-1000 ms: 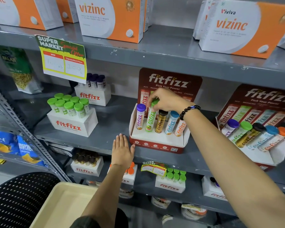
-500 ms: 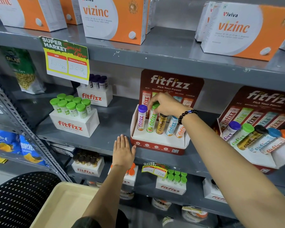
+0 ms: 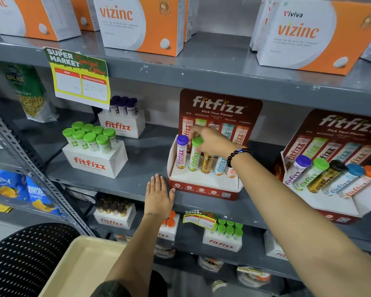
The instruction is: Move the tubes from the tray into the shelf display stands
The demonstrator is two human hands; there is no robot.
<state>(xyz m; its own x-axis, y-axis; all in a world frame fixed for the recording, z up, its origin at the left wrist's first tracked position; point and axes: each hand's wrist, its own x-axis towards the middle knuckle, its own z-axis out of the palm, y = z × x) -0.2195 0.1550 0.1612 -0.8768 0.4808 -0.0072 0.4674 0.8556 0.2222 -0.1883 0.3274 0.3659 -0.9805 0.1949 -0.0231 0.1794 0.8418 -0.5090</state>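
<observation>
A red fitfizz display stand [image 3: 204, 190] sits on the middle shelf with several upright tubes in a row. My right hand [image 3: 212, 140] reaches over it and pinches the green cap of the green-capped tube [image 3: 194, 159], second from the left, next to the purple-capped tube [image 3: 182, 154]. My left hand [image 3: 157, 196] lies flat, fingers apart, on the shelf edge just left of the stand, holding nothing. The beige tray [image 3: 81, 269] is at the bottom; the part in view holds no tubes.
A second red stand [image 3: 338, 202] full of slanted tubes stands at the right. White fitfizz boxes hold green-capped tubes [image 3: 90, 136] and purple-capped tubes [image 3: 124, 106] at the left. Orange vizinc boxes [image 3: 141, 22] line the shelf above. A black perforated chair [image 3: 26, 260] sits lower left.
My right hand stays on the green cap and has shifted only slightly with the view. My left hand has not moved from the shelf edge.
</observation>
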